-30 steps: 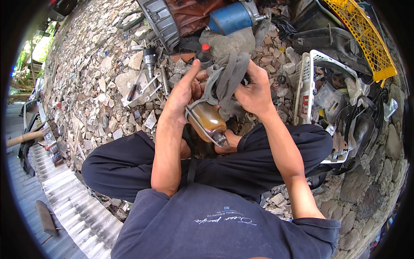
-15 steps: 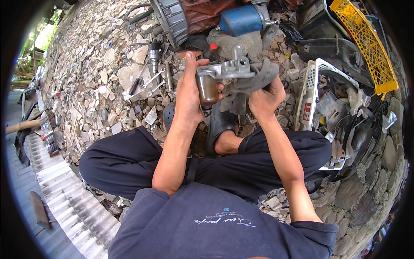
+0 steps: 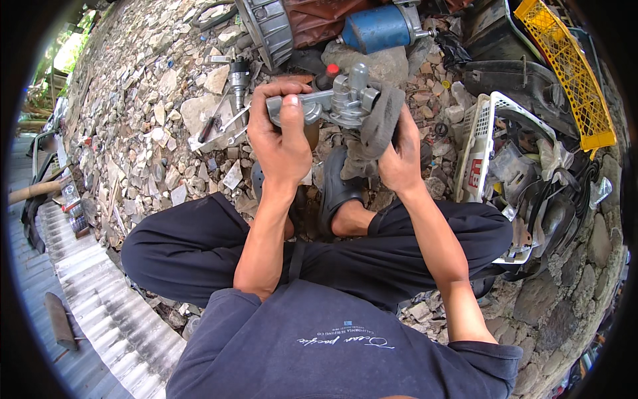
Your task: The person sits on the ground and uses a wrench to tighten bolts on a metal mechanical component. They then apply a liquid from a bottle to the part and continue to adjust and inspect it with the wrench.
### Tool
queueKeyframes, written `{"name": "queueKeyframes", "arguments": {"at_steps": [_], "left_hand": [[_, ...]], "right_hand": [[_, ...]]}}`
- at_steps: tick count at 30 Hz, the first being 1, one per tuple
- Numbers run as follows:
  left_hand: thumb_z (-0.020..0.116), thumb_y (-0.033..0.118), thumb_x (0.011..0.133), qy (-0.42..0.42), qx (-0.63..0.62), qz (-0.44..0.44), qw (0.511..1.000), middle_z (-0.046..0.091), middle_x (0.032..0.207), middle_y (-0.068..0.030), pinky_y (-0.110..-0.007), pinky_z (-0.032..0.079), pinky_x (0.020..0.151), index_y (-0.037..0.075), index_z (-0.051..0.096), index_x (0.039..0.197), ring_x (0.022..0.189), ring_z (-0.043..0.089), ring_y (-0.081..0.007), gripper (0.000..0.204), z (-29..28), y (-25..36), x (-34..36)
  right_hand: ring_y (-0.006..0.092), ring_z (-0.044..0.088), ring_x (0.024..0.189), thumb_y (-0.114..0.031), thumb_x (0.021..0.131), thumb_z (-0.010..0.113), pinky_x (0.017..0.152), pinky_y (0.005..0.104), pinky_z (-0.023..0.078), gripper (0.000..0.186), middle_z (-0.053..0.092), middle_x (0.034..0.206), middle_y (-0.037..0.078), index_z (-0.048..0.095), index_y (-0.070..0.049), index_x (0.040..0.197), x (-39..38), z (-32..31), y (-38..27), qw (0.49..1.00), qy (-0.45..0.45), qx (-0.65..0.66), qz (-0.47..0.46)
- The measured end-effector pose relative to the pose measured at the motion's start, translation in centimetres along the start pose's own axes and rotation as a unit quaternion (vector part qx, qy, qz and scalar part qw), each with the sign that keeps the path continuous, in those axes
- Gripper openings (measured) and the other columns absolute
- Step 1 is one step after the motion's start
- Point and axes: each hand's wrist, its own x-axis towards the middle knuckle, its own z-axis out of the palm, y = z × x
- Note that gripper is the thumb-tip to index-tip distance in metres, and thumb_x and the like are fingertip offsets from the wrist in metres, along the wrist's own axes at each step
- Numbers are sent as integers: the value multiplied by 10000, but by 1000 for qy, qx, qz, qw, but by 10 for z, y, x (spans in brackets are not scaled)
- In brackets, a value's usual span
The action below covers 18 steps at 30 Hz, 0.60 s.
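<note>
A grey cast-metal filter housing (image 3: pixel 349 100) with a brownish see-through bowl (image 3: pixel 311 134) under its left part is held up above my shoes. My left hand (image 3: pixel 282 143) grips its left end, thumb across the top and fingers wrapped round the far side. A dark grey rag (image 3: pixel 379 130) is bunched in my right hand (image 3: pixel 402 156), pressed against the right end of the housing and hanging below it. Most of the bowl is hidden behind my left hand and the metal.
On the stony ground lie wrenches (image 3: pixel 236 123), a screwdriver (image 3: pixel 210 126) and a metal part with a shaft (image 3: pixel 239 80). Beyond are a blue cylinder (image 3: pixel 377 30) and a red-capped bottle (image 3: pixel 332 69). At right stand a white basket (image 3: pixel 484 143) of parts and a yellow crate (image 3: pixel 565 70).
The housing has tilted so its top faces me more and the bowl is mostly hidden. My left thumb has moved onto its top; the right hand with the rag has shifted slightly left.
</note>
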Motion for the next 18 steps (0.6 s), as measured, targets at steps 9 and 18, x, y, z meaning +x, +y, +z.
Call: {"name": "queueKeyframes", "arguments": {"at_steps": [9,18], "left_hand": [[558,76,898,25,86,59,994,655,946,-125,-303,473,802,-16,585,961,872,606,-175,115,5,-2,-2],[538,90,930,20,103,33,994,656,963,-121,-322,460,883,-41,597,959,939,609,-187,147,5,2,-1]], "right_hand": [[430,434,1228,-81,743,624,1041,538,296,390,570,1311,202,655,15,1119,-14,27,8,887,0,-405,-222],[354,450,1151,-224,662,713,1003,525,260,367,602,1250,120,709,-54,987,-9,6,27,856,40,-444,-261]]}}
